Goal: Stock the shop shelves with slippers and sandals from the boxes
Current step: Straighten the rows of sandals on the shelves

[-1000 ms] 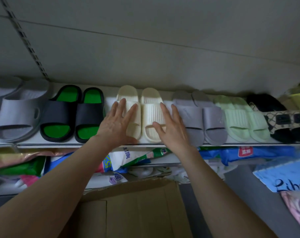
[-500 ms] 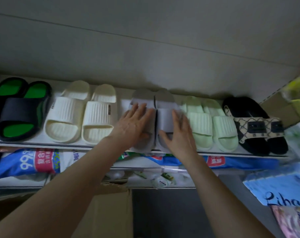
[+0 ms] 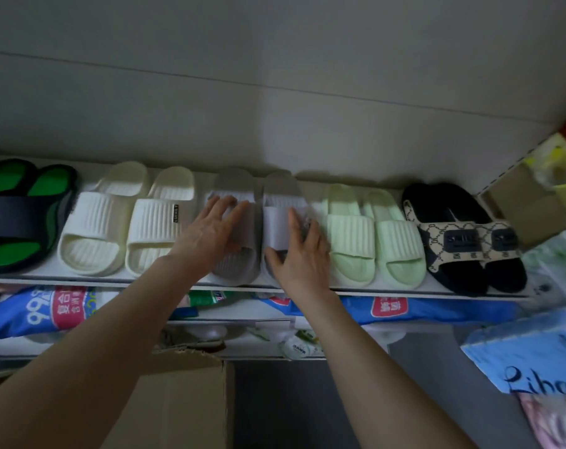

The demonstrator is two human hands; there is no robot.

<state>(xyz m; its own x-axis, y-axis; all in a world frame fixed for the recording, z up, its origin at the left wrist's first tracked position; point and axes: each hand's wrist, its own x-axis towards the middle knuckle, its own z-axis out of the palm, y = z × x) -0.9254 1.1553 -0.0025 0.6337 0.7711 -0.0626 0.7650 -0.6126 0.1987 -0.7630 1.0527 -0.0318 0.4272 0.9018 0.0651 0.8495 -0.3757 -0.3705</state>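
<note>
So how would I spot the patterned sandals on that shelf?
Find the long white shelf against the wall. Go to its right end, just past the pale green pair. The patterned sandals alone have black soles and beige printed straps.

shelf (image 3: 388,290) | five pairs in a row, toes to front edge | left to right: black-green slides (image 3: 22,218); cream slides (image 3: 126,225); grey slides (image 3: 277,228); mint-green slides (image 3: 375,241); black sandals (image 3: 463,244), patterned straps
</note>
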